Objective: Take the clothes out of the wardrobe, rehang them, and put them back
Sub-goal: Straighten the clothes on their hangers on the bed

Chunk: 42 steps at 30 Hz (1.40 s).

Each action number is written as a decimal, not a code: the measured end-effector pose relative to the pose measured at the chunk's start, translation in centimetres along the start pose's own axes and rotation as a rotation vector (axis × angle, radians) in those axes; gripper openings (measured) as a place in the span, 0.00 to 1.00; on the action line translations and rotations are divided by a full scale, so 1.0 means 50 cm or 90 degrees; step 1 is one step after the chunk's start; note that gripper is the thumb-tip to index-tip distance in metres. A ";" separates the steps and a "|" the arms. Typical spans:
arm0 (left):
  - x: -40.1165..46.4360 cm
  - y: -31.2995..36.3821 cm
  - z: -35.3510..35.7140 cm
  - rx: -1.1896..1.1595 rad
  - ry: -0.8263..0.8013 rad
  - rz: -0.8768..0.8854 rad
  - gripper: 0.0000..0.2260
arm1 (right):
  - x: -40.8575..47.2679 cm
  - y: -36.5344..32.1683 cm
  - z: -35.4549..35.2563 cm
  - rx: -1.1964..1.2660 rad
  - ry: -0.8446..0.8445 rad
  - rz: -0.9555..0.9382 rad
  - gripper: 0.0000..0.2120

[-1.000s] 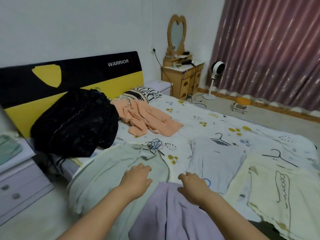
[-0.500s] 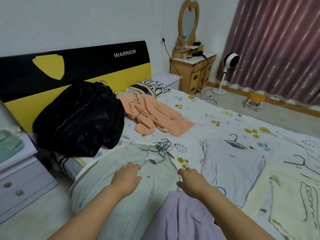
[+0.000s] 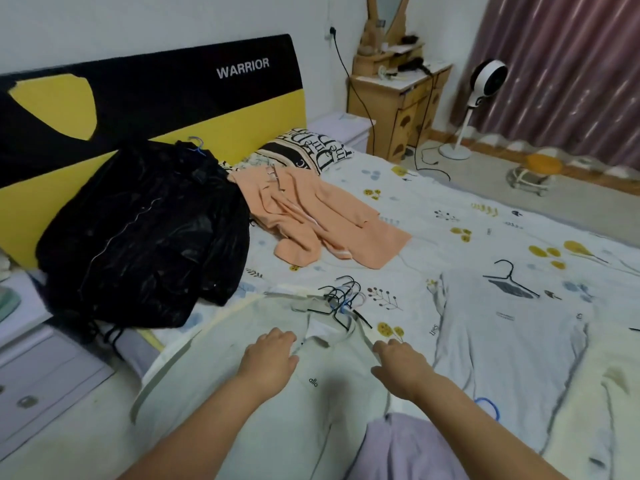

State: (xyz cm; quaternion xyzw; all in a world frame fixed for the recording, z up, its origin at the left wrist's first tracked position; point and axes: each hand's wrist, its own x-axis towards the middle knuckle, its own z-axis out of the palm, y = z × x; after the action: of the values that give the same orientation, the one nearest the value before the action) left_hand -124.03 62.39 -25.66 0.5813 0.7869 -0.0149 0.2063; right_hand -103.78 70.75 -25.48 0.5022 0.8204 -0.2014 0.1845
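Note:
A pale green top [image 3: 214, 372] lies flat on the near edge of the bed, a bunch of several hangers [image 3: 341, 297] at its neck. My left hand [image 3: 268, 362] rests on the top just left of the collar, fingers curled onto the cloth. To the right of the collar, my right hand [image 3: 403, 362] touches the shoulder edge of the same top. A lilac garment [image 3: 412, 448] lies below my right forearm. To the right lies a light blue shirt [image 3: 505, 344] with a black hanger [image 3: 510, 280] above it.
A black jacket [image 3: 145, 237] is heaped against the yellow-and-black headboard [image 3: 166, 88], an orange garment [image 3: 318, 220] beside it. A pale yellow garment [image 3: 609, 393] lies at far right. White drawers [image 3: 38, 382] stand left; a wooden dresser [image 3: 398, 98] and fan [image 3: 485, 84] stand beyond the bed.
Both hands moved forward from the lilac garment onto the green top and now sit either side of its collar. The camera came closer and turned left.

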 end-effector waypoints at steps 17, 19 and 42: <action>0.422 -0.184 0.144 0.106 -0.094 0.128 0.23 | 0.360 -0.064 0.210 0.131 -0.015 0.270 0.32; 0.460 -0.195 0.168 0.110 -0.082 0.124 0.25 | 0.387 -0.065 0.233 0.126 -0.001 0.302 0.31; 0.416 -0.258 0.073 0.096 0.036 0.134 0.15 | 0.298 -0.113 0.187 0.306 0.279 0.224 0.10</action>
State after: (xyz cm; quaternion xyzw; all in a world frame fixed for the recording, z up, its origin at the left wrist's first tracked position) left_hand -139.78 76.17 -38.93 0.6746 0.7239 -0.0358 0.1401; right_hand -114.31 74.76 -40.16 0.6960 0.6707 -0.2410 -0.0870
